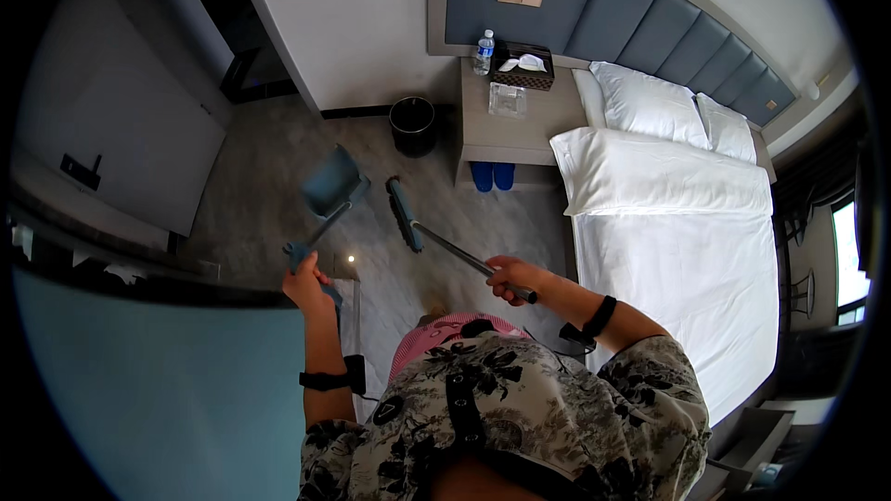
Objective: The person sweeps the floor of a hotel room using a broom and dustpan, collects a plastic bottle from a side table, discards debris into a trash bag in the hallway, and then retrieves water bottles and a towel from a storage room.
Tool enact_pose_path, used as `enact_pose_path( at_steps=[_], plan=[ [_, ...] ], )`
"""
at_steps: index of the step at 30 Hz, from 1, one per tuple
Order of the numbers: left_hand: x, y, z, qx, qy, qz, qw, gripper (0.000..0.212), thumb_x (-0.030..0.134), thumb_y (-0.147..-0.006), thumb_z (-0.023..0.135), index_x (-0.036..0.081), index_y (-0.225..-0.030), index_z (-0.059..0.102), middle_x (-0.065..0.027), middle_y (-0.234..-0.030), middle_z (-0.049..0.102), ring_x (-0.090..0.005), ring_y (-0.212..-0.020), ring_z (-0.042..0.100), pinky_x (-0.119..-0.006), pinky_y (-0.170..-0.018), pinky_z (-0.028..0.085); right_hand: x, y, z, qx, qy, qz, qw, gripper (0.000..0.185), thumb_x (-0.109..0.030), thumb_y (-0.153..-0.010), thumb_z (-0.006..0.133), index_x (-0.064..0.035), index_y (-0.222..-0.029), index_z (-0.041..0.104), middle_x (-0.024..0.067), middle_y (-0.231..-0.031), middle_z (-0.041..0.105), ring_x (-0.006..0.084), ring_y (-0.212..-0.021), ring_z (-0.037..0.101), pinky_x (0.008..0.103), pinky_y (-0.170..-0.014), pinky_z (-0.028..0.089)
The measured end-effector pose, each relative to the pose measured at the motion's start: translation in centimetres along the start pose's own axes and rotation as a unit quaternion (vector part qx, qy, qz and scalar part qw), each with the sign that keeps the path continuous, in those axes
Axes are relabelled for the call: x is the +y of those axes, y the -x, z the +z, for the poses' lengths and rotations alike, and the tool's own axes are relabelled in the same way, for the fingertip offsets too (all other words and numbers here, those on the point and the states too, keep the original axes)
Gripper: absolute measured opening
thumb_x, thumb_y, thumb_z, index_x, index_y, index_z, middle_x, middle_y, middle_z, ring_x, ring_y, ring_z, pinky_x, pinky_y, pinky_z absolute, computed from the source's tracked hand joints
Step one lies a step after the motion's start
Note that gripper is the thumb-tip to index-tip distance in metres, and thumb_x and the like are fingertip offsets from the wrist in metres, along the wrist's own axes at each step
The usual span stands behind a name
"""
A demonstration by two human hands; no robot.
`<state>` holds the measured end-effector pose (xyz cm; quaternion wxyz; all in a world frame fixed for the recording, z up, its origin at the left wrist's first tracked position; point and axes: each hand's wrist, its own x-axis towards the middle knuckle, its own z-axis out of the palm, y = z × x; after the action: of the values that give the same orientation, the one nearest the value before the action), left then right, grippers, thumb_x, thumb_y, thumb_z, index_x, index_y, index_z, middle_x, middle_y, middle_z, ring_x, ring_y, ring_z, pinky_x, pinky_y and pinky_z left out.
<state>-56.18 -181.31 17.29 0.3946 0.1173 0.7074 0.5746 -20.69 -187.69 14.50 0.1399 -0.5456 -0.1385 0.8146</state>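
My left hand (307, 283) grips the upper end of the handle of a blue-grey dustpan (335, 182), whose pan is a little blurred, ahead of me on the left. In my right hand (510, 280) is the metal pole of a broom (406, 214). The broom's long head with dark bristles is to the right of the dustpan, apart from it, over the grey floor (362, 292). Whether the bristles touch the floor I cannot tell.
A black waste bin (413, 126) stands by the wall, beside a bedside table (515, 139) with a water bottle (484, 52), tissue box (523, 67) and glass ashtray (507, 100). Blue slippers (493, 176) lie beneath. A white bed (682, 271) is at right, a door (118, 97) at left.
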Motion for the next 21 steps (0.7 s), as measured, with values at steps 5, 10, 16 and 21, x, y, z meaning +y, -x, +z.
enact_pose_path(
  at_steps=[5, 10, 16, 21],
  plan=[
    [3.9, -7.2, 5.0, 0.003, 0.012, -0.011, 1.000, 0.012, 0.002, -0.075, 0.065, 0.001, -0.077, 0.053, -0.0021, -0.055, 0.042, -0.0140, -0.043, 0.038, -0.031, -0.044, 0.036, -8.4, -4.2, 1.8, 0.004, 0.032, 0.004, 0.999, 0.064, -0.008, -0.082, 0.057, -0.0067, -0.139, 0.027, 0.0063, -0.064, 0.055, 0.0113, -0.044, 0.049, 0.0271, -0.035, 0.033],
    [5.5, -14.4, 9.0, 0.001, 0.008, 0.039, 0.999, 0.014, 0.004, -0.074, 0.067, 0.002, -0.076, 0.053, -0.0027, -0.056, 0.044, -0.0139, -0.044, 0.041, -0.030, -0.043, 0.036, -19.0, -12.5, 4.7, -0.035, 0.053, 0.002, 0.998, 0.060, -0.009, -0.080, 0.058, -0.0084, -0.134, 0.034, 0.0059, -0.063, 0.054, 0.0114, -0.043, 0.049, 0.0263, -0.034, 0.033],
    [4.8, -20.7, 14.9, 0.048, -0.062, 0.021, 0.997, 0.016, 0.005, -0.072, 0.067, 0.001, -0.076, 0.053, -0.0028, -0.051, 0.045, -0.0131, -0.039, 0.042, -0.027, -0.038, 0.034, -27.8, -24.2, 5.3, -0.031, -0.013, 0.057, 0.998, 0.015, -0.012, -0.081, 0.053, -0.0003, -0.070, 0.050, 0.0095, -0.055, 0.050, 0.0167, -0.038, 0.044, 0.0301, -0.030, 0.030],
    [3.8, -26.4, 16.5, 0.041, -0.040, -0.043, 0.997, 0.016, 0.005, -0.071, 0.067, 0.003, -0.074, 0.051, -0.0032, -0.053, 0.046, -0.0139, -0.039, 0.043, -0.027, -0.036, 0.035, -32.4, -30.5, 7.6, -0.037, 0.031, 0.081, 0.996, 0.020, -0.014, -0.083, 0.051, 0.0018, -0.072, 0.049, 0.0105, -0.051, 0.048, 0.0192, -0.035, 0.041, 0.0321, -0.028, 0.029]
  ],
)
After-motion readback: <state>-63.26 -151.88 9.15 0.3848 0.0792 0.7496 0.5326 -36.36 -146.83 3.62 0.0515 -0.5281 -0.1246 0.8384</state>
